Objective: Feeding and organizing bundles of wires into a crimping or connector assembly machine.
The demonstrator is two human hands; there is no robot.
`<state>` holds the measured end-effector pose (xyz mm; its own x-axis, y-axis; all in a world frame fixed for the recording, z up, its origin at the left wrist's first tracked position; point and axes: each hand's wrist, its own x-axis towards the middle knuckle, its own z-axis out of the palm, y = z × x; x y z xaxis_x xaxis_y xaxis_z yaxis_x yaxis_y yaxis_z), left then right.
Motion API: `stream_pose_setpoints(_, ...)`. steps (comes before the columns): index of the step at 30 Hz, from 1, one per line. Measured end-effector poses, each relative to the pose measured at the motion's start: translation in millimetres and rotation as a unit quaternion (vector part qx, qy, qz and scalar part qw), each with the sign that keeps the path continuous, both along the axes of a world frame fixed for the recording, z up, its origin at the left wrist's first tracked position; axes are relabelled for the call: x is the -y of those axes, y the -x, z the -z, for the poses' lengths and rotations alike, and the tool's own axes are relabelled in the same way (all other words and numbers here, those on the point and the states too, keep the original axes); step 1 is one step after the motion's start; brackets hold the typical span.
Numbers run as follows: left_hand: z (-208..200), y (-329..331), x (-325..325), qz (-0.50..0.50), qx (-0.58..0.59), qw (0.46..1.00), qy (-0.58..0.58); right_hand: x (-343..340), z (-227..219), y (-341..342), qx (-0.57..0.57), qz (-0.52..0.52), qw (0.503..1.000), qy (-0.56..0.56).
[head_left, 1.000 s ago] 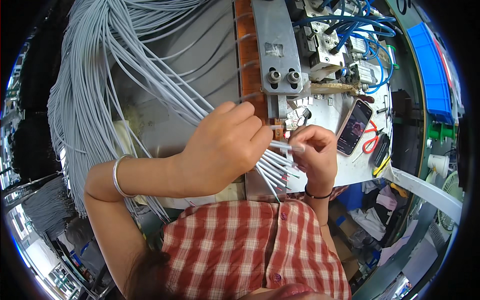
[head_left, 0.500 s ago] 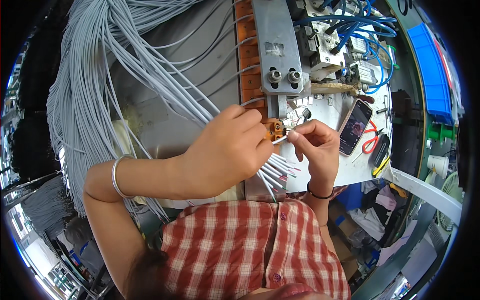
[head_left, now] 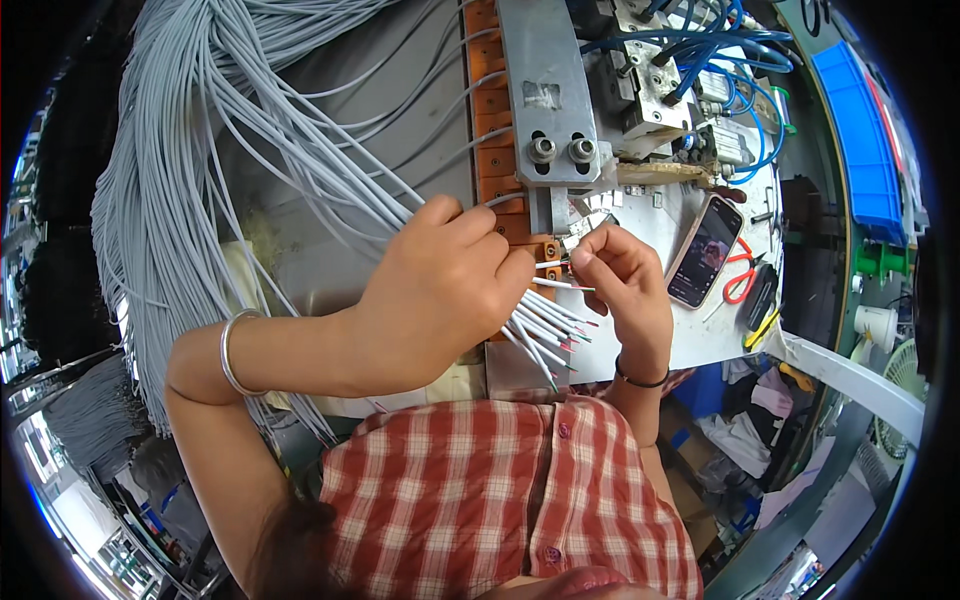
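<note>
My left hand (head_left: pixel 440 290) is closed around a bundle of grey cables (head_left: pixel 330 160), whose stripped ends (head_left: pixel 540 335) fan out below its knuckles with thin red, green and white wires showing. One cable (head_left: pixel 547 265) reaches across to my right hand (head_left: pixel 630 290), where thumb and forefinger pinch its tip. That tip lies at the front end of a row of orange blocks (head_left: pixel 495 162), by the last block with its screws. My fingers partly hide the wire ends there. Just beyond stands a grey metal clamp plate (head_left: pixel 550 90) with two bolts.
Small metal parts (head_left: pixel 590 215) lie beside the clamp. On the white table to the right rest a phone (head_left: pixel 705 250), red-handled pliers (head_left: pixel 740 285) and a black-and-yellow tool (head_left: pixel 762 310). Blue air hoses (head_left: pixel 690 50) loop over the machine. A blue bin (head_left: pixel 858 140) stands far right.
Both hands have moved slightly up and left, away from me. The pinched cable tip now lies nearly level against the orange block, and another cable end shows below it.
</note>
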<state>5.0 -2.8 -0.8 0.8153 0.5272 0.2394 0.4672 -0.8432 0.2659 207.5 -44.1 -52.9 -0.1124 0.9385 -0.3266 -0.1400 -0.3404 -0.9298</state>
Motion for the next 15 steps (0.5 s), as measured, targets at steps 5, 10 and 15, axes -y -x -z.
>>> stream_pose_setpoints(5,-2.4,0.9,1.7,-0.007,-0.014,1.0,-0.014,0.1,-5.5,1.8,0.02,-0.014,0.999,-0.025)
stream_pose_setpoints(10,2.3,-0.1,-1.8,0.016,0.011,1.0,-0.001,0.5,0.0,-1.0,0.002,-0.002,1.0,0.009)
stream_pose_setpoints(15,-3.4,1.6,-3.7,0.004,0.032,0.999,-0.008,8.5,-5.9,8.5,-0.001,0.074,0.994,-0.078)
